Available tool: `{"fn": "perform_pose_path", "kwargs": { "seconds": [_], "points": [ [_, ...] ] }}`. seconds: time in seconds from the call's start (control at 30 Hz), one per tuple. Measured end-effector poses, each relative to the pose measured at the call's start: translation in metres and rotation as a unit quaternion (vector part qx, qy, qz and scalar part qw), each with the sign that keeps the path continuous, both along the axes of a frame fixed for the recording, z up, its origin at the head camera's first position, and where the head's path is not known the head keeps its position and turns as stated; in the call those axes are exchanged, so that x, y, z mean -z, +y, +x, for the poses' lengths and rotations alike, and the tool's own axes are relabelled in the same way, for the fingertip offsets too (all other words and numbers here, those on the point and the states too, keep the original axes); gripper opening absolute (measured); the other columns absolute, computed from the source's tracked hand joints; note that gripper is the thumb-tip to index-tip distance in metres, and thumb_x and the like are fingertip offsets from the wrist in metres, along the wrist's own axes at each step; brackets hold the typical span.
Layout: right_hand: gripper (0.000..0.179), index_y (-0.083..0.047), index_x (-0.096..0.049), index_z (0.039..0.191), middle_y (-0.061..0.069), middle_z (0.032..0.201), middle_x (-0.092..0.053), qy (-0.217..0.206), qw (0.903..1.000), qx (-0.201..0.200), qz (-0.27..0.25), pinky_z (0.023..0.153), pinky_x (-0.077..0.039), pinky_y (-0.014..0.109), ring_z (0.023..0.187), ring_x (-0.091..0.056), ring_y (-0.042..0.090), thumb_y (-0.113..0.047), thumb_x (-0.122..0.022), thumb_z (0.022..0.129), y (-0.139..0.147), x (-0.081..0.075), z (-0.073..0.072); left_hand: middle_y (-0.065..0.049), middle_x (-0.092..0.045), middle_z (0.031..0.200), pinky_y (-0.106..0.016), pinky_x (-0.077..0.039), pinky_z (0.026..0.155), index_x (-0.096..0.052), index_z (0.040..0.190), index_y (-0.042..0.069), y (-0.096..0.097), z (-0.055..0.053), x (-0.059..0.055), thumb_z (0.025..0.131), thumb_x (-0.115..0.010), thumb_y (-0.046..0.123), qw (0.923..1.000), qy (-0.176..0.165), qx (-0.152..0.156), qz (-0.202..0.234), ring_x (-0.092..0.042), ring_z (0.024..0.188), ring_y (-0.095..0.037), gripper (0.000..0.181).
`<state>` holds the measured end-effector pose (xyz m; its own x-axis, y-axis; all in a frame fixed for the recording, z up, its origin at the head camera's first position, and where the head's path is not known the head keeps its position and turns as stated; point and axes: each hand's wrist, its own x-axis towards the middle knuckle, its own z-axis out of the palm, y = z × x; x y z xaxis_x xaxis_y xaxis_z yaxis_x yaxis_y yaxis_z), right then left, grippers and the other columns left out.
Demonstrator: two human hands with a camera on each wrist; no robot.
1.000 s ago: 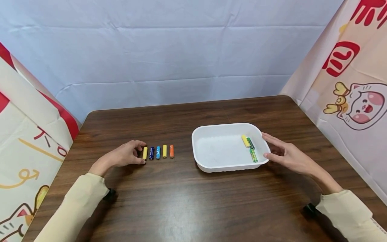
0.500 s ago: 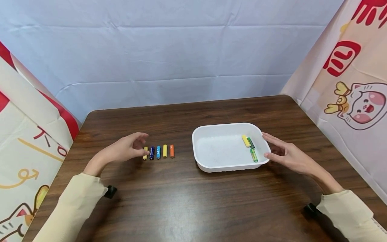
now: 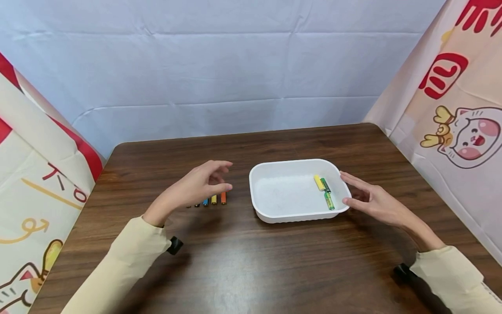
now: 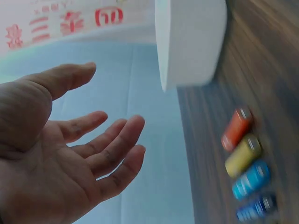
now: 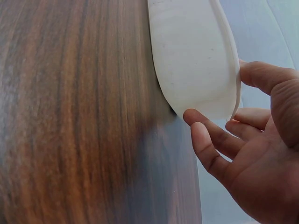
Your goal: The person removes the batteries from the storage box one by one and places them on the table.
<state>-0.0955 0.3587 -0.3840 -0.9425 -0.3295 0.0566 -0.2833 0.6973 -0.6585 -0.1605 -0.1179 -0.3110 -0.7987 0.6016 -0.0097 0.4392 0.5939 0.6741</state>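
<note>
My left hand is held above the table with nothing between its fingers, thumb and fingers spread apart. Beneath it lies a row of several small batteries, partly covered by the hand in the head view. The left wrist view shows an orange battery, a yellow battery, a light blue battery and a dark blue battery. A white plastic tray stands to the right. At its right end, my right hand touches the rim with thumb and fingertips; the palm stays away from the wall.
Inside the tray, near its right end, are a yellow battery and two green ones, the lower green battery nearest the front. The brown wooden table ends at a pale cloth backdrop, with printed cloths on both sides.
My left hand has risen from the leftmost yellow battery and moved right over the row, fingers empty. My right hand and the tray have stayed in place.
</note>
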Motion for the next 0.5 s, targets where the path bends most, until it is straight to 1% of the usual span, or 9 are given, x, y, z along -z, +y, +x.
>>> {"fn": "perform_pose_path", "kwargs": {
  "seconds": [0.1,0.2,0.33,0.43,0.5],
  "points": [
    [0.073,-0.009,-0.034,0.162,0.021,0.164,-0.033,-0.003,1.0000,0.000,-0.002,0.079,-0.047,0.016,0.108,-0.055,-0.001,-0.019,-0.071,0.100,0.000,-0.001,0.001,-0.013,-0.057,0.138,-0.044,-0.052,0.096,-0.047,0.153,0.007,0.022,0.000,-0.002,0.098,-0.073,0.024,0.9997,0.011,0.014,0.016,-0.065,0.115,-0.023,0.062],
    [0.074,-0.008,-0.033,0.162,0.021,0.164,-0.032,-0.007,1.0000,0.001,-0.006,0.081,-0.047,0.015,0.111,-0.054,-0.003,-0.019,-0.071,0.100,-0.001,-0.001,0.001,-0.016,-0.057,0.138,-0.042,-0.052,0.097,-0.047,0.152,0.005,0.044,0.000,-0.004,0.099,-0.072,0.023,0.9991,0.015,0.026,0.030,-0.065,0.115,-0.025,0.061],
    [0.074,-0.009,-0.033,0.162,0.021,0.164,-0.032,-0.010,0.9999,0.003,-0.008,0.082,-0.048,0.014,0.113,-0.053,-0.003,-0.020,-0.071,0.100,-0.001,-0.002,0.001,-0.014,-0.056,0.139,-0.039,-0.051,0.097,-0.047,0.153,0.007,0.074,0.000,-0.008,0.101,-0.069,0.028,0.9992,0.010,0.029,0.026,-0.063,0.118,-0.023,0.060],
    [0.073,-0.009,-0.034,0.162,0.020,0.164,-0.032,-0.008,0.9999,0.005,-0.003,0.081,-0.047,0.014,0.112,-0.055,0.002,-0.020,-0.071,0.100,-0.001,-0.002,0.000,-0.010,-0.057,0.139,-0.036,-0.051,0.095,-0.048,0.154,0.010,0.096,-0.002,-0.009,0.102,-0.068,0.031,0.9994,0.010,0.027,0.020,-0.061,0.119,-0.019,0.059],
    [0.073,-0.010,-0.034,0.162,0.020,0.164,-0.033,-0.007,1.0000,0.006,0.000,0.081,-0.047,0.014,0.113,-0.057,0.009,-0.021,-0.071,0.100,-0.001,-0.002,0.000,-0.009,-0.058,0.138,-0.035,-0.051,0.094,-0.049,0.153,0.010,0.110,-0.005,-0.009,0.102,-0.067,0.031,0.9994,0.005,0.026,0.023,-0.060,0.119,-0.018,0.058]
  ]
}}
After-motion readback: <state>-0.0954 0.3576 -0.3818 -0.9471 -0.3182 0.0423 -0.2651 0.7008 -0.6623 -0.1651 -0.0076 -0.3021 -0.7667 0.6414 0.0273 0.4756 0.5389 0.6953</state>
